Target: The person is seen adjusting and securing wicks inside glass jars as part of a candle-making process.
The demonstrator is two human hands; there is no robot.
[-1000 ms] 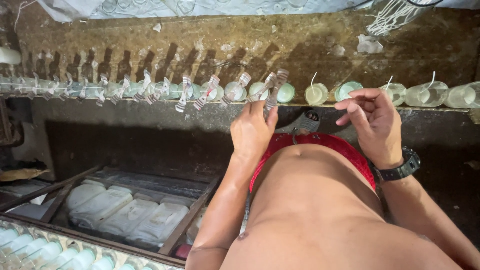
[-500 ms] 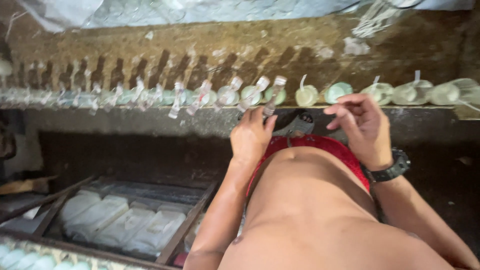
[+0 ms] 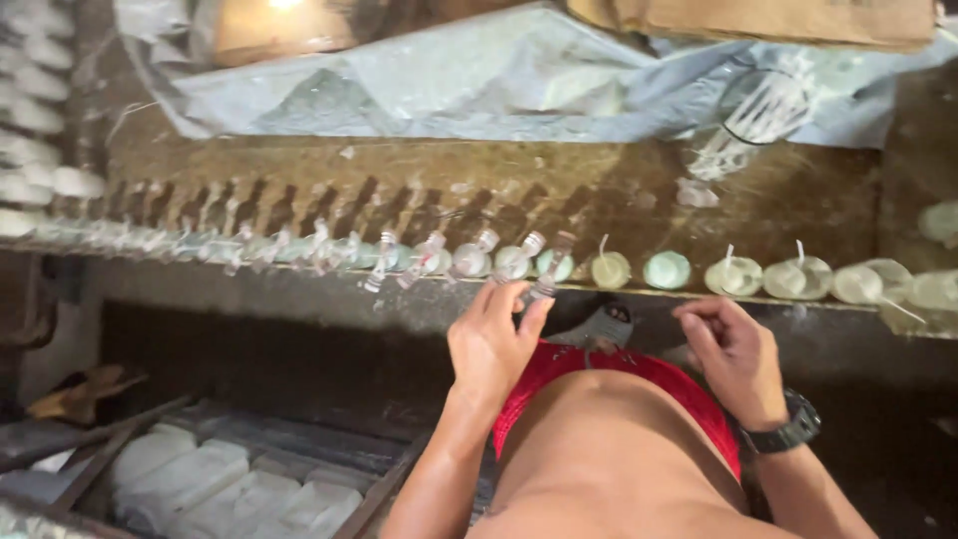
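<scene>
A long row of round pale wax-filled cups (image 3: 667,269) with thin wicks runs along the edge of a dirty brown bench (image 3: 639,200). Small clear clip-like pieces (image 3: 429,255) stand tilted on the cups from the middle leftward; the cups to the right show bare wicks. My left hand (image 3: 494,344) reaches up to the row and pinches one clear piece (image 3: 544,284) between thumb and fingers at a cup. My right hand (image 3: 733,364), with a black watch (image 3: 793,429) on the wrist, hovers just below the bench edge with fingers curled; whether it holds anything is blurred.
White wax blocks (image 3: 200,479) lie in a wooden rack at the lower left. A grey plastic sheet (image 3: 479,90) and a cardboard box (image 3: 758,20) lie at the back of the bench, with a bundle of white wire (image 3: 758,115).
The view has tilted up toward the back of the bench. My right hand has dropped from the row of cups to below the bench edge. My left hand stays at the clear piece.
</scene>
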